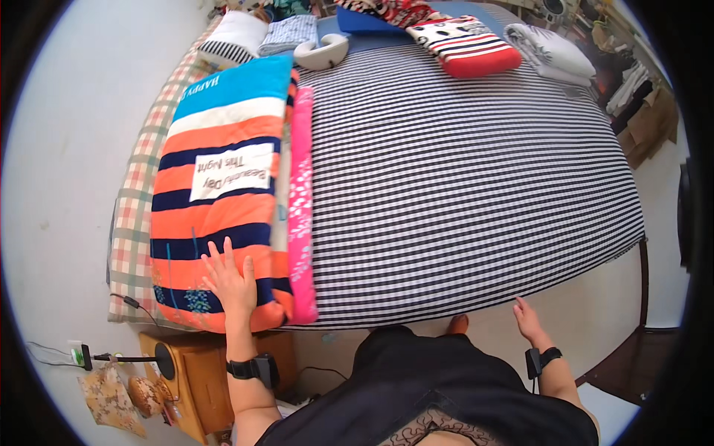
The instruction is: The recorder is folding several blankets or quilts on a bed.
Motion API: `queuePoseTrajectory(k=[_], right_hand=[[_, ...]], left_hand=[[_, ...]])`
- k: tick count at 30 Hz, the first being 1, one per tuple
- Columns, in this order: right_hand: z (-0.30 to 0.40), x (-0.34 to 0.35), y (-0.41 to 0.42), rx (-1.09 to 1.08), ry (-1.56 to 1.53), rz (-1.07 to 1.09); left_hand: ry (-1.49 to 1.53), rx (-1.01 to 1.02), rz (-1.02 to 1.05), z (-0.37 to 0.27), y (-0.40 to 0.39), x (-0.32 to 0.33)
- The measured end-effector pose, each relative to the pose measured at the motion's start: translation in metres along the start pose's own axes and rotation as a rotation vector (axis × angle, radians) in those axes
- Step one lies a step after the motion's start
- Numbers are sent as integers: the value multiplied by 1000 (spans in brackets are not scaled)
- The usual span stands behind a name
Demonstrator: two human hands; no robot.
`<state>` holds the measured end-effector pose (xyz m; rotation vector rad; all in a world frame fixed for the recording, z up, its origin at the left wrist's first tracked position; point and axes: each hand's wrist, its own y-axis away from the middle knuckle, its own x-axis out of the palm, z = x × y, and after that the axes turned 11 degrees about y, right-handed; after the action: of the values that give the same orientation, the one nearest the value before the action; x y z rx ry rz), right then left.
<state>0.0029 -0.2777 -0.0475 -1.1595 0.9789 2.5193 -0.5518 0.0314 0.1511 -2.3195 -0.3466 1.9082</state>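
Observation:
My left hand [230,279], palm down with the fingers spread, is on or just over the near end of a folded blanket [220,214] in orange, navy, white and turquoise bands. The blanket bears printed writing and lies lengthwise on the bed's left side. Along its right edge, a pink folded textile with white spots [302,234] shows from beneath. My right hand [529,320] hangs beside the bed's near edge, thumb and forefinger slightly apart, with nothing visible in it. Its other fingers are partly hidden. Black-and-white checked cloth [446,184] covers the mattress.
A plaid cushion or pad [134,234] runs along the wall. At the far end lie a striped pillow [234,36], a neck pillow [321,53], a red striped folded textile [468,47] and a white folded quilt [549,53]. A wooden cabinet [212,379] with a lamp stands at lower left.

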Motion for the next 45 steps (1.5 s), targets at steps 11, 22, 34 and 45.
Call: queuePoseTrajectory(k=[11, 22, 34, 45], right_hand=[[-210, -95, -39, 49, -132, -275], [-217, -123, -82, 149, -163, -288], [-133, -239, -218, -79, 82, -248], [-110, -304, -391, -459, 348, -368]], left_hand=[[40, 116, 53, -121, 8, 52], [235, 367, 675, -329, -5, 213], [464, 459, 849, -522, -96, 290], [1346, -328, 651, -618, -153, 321]])
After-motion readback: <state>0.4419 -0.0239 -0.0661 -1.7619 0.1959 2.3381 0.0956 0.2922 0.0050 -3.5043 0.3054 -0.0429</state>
